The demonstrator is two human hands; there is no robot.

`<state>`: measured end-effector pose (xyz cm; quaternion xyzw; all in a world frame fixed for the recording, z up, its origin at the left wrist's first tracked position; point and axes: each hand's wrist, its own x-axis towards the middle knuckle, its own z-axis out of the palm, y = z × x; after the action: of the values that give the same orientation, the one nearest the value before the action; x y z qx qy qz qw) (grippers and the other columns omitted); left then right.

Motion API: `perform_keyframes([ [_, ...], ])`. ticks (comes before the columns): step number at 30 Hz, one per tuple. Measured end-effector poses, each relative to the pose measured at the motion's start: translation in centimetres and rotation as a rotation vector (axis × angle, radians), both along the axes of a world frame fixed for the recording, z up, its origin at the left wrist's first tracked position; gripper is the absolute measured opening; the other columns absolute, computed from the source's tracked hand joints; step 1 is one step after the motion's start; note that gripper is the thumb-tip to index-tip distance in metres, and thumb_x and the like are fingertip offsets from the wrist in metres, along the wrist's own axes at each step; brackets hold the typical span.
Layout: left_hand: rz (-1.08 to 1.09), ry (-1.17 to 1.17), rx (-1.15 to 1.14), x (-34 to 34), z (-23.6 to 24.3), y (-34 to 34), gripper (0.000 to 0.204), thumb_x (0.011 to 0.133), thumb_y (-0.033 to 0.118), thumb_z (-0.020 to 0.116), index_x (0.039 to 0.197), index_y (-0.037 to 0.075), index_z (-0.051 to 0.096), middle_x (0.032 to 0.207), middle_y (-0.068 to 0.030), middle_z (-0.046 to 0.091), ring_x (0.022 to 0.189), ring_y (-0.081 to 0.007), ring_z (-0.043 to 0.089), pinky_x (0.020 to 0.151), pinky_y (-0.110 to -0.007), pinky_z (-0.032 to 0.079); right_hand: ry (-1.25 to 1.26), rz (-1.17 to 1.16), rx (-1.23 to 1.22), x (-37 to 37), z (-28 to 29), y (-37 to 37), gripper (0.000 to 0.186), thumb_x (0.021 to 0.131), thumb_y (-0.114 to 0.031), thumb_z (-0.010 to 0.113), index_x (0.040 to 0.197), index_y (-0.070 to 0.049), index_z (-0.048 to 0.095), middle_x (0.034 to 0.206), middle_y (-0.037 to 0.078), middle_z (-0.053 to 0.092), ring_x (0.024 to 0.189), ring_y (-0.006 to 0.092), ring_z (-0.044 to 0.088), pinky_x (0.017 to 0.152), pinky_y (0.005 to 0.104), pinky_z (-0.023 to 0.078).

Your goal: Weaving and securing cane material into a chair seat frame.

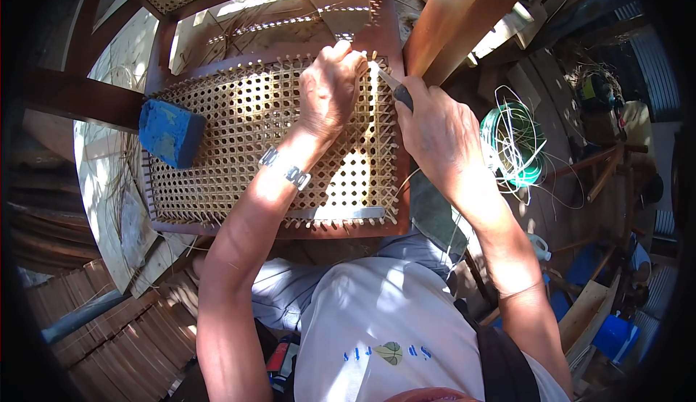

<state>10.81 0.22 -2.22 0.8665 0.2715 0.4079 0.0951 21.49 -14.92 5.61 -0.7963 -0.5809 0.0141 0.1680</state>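
- Key relation: tip of the pointed tool (391,81) vs. the pale peg (375,55) at the upper-right corner of the woven cane panel (246,112). Peg lies just up and left of the tip in the frame; contact between them can't be confirmed.
- Tool's long axis: diagonal, dark handle at lower right, metal end aimed upper left, toward the corner and the left fingertips.
- Right hand (442,123): right of the panel's upper-right corner, fingers wrapped around the handle. It owns the tool.
- Left hand (328,90): over the upper part of the panel, fingers curled in, tips bunched just left of the peg. Can't tell whether they pinch anything; the knuckles hide it.
- Nearer hand to the peg: left, by its fingertips. The right reaches that way only through the tool.
- Panel: upper middle of the frame, set in the brown chair seat frame (401,177), pegs along its edges.
- Clearance judgement: tip and left fingertips sit close, so a slip up-left would run at the left hand. Tool angle matters most.
- Blue block (172,134) on the panel's left edge, metal strip (341,213) along its lower right; both well apart from the tip.
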Motion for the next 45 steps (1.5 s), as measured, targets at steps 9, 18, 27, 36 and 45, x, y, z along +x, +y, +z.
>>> perform_keyframes([
  [9,0.038,-0.071,-0.187,0.3,-0.2,-0.6,0.012,0.087,0.017,0.068,0.084,0.005,0.068,0.081,-0.0142,0.060,0.071,-0.0324,0.065,0.065,-0.040,0.052,-0.122,0.037,-0.004,-0.6,1.4,0.2,0.019,0.090,-0.018,0.063,0.104,-0.005,0.059,0.074,0.018,0.062,0.071,0.0396,0.064,0.063,0.0473,0.052],
  [18,0.004,-0.165,-0.051,-0.4,-1.2,-0.6,0.009,0.088,0.015,0.069,0.095,0.009,0.070,0.084,-0.0116,0.062,0.069,-0.0288,0.065,0.063,-0.039,0.053,0.387,-0.015,0.213,-0.3,4.0,-1.7,0.025,0.100,-0.017,0.056,0.120,-0.002,0.058,0.083,0.013,0.064,0.071,0.0242,0.061,0.068,0.0322,0.048],
  [27,-0.100,0.036,-0.062,-0.2,-1.0,-0.8,0.017,0.095,0.015,0.061,0.109,0.008,0.068,0.089,-0.0165,0.061,0.071,-0.0303,0.062,0.062,-0.042,0.052,0.847,-0.208,0.164,1.9,1.0,-6.5,0.033,0.098,-0.015,0.060,0.127,0.000,0.056,0.105,0.005,0.064,0.093,0.0102,0.057,0.086,0.0247,0.045],
  [36,0.049,-0.166,-0.118,-0.1,-0.5,-1.0,0.010,0.089,0.011,0.065,0.088,0.002,0.064,0.078,-0.0160,0.060,0.071,-0.0333,0.064,0.062,-0.044,0.052,1.077,-0.272,0.262,6.3,-0.9,-8.6,0.022,0.098,-0.011,0.060,0.118,-0.002,0.055,0.080,0.001,0.059,0.057,0.0045,0.047,0.051,0.0194,0.038],
  [45,0.130,0.002,-0.297,0.1,0.9,-1.4,0.013,0.088,0.014,0.069,0.084,0.002,0.069,0.086,-0.0177,0.067,0.075,-0.0326,0.069,0.068,-0.043,0.055,0.582,-0.074,0.105,2.2,1.6,-7.9,0.029,0.098,-0.021,0.061,0.123,-0.008,0.059,0.081,0.002,0.059,0.065,0.0131,0.053,0.064,0.0280,0.046],
])
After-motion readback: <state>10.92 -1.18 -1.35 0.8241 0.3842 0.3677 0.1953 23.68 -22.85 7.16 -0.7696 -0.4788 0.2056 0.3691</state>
